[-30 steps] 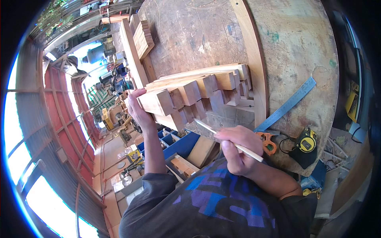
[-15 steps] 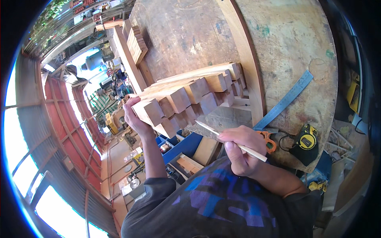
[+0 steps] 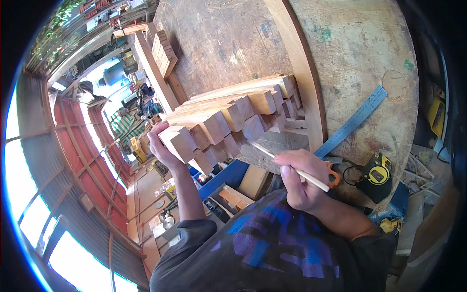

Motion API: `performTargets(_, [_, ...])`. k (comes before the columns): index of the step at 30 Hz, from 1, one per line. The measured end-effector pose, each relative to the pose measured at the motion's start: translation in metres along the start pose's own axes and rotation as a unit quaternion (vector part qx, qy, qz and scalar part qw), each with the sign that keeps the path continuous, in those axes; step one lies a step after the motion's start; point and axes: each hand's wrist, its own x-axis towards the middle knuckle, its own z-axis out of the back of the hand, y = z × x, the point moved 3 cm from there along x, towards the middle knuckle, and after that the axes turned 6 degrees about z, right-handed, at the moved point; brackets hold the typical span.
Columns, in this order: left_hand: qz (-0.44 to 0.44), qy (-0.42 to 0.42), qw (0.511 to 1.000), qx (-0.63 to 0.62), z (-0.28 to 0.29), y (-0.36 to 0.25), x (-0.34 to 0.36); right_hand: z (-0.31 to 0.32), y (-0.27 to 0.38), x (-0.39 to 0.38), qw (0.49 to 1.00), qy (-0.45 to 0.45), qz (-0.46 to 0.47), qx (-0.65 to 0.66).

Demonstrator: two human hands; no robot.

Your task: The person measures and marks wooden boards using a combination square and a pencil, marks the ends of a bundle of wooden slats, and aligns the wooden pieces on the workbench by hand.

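Note:
Several square-cut wooden blocks (image 3: pixel 214 125) lie side by side in a stacked bundle, their end faces turned toward me. My left hand (image 3: pixel 164 148) is closed on the leftmost block (image 3: pixel 181 142), with the fingers over its outer side and top edge. A slim light-coloured pencil (image 3: pixel 314 181) is pinched between the thumb and fingers of my right hand (image 3: pixel 302 176). Its tip points up and left, close to the lower end faces in the middle of the bundle. Whether the tip touches wood I cannot tell.
The worn workbench (image 3: pixel 340 63) carries a long wooden rail (image 3: pixel 299 58), a metal ruler (image 3: pixel 352 121), an orange-handled tool (image 3: pixel 333 176) and a yellow-black tape measure (image 3: pixel 378 175). A second stack of small blocks (image 3: pixel 163 53) stands at the far left. Below the bundle is a blue drawer box (image 3: pixel 228 177).
My right hand and the pencil tip have moved a little to the right along the end faces. My left hand keeps its hold on the leftmost block. The view has shifted slightly.

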Motion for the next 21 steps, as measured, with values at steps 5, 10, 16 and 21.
performTargets(5, [0.0,0.022,1.0,-0.016,0.003,0.004,0.003,0.002,-0.003,0.0,1.0,-0.007,0.007,-0.007])
performTargets(10, [0.006,0.031,0.999,-0.022,0.004,0.009,0.005,0.013,-0.007,-0.006,0.998,-0.003,-0.05,-0.031])
performTargets(16, [0.027,0.026,0.997,-0.069,0.005,0.011,0.004,0.015,-0.01,-0.008,0.999,-0.021,-0.036,-0.015])
performTargets(21, [0.012,0.026,0.998,-0.057,0.006,0.014,0.006,0.015,-0.024,-0.017,0.998,-0.028,-0.032,-0.034])
